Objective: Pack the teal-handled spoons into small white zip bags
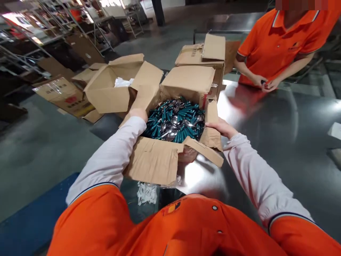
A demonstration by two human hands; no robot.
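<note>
An open cardboard box [153, 160] stands in front of me with its flaps folded outward. Heaped inside are many spoons [174, 121] with teal handles and shiny metal bowls. My left hand [139, 114] is closed on the box's left side, its fingers mostly hidden by the cardboard. On the opposite side, my right hand [222, 128] grips the right flap [212, 117], fingers over its edge.
Another open carton [109, 97] with white wrapping stands to the left, and a stacked carton [199, 53] behind. A co-worker in an orange shirt [285, 42] is across the metal table [287, 142]. White scraps [147, 193] lie below the box.
</note>
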